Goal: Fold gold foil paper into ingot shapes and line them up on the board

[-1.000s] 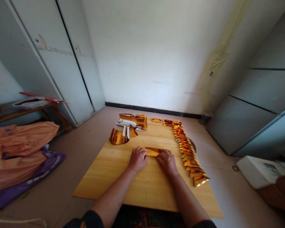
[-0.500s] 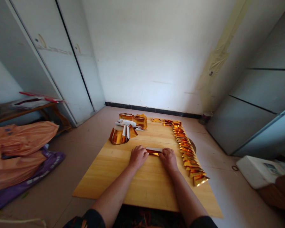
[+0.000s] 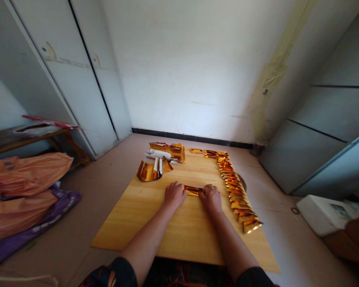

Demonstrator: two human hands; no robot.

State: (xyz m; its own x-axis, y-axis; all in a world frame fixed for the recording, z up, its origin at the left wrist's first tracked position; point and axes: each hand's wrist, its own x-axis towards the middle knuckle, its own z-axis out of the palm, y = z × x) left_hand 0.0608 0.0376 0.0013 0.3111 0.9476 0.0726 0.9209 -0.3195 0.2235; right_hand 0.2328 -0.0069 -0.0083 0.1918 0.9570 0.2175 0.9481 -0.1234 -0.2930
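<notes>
A small piece of gold foil paper (image 3: pixel 193 190) lies on a low wooden board (image 3: pixel 155 223) in front of me. My left hand (image 3: pixel 174 194) pinches its left end with curled fingers. My right hand (image 3: pixel 211 197) presses down on its right end, fingers closed too. The paper's ends are hidden under both hands. A long row of folded gold pieces (image 3: pixel 235 191) runs along the board's right edge, just right of my right hand.
A stack of gold foil sheets (image 3: pixel 151 170) and a pile of gold and white paper (image 3: pixel 169 152) sit at the board's far left. Orange and purple bags (image 3: pixel 24 187) lie on the floor to the left. A white box (image 3: pixel 323 215) stands at the right.
The gold paper between my hands has been folded narrower, and both hands have shifted slightly away from me along with it.
</notes>
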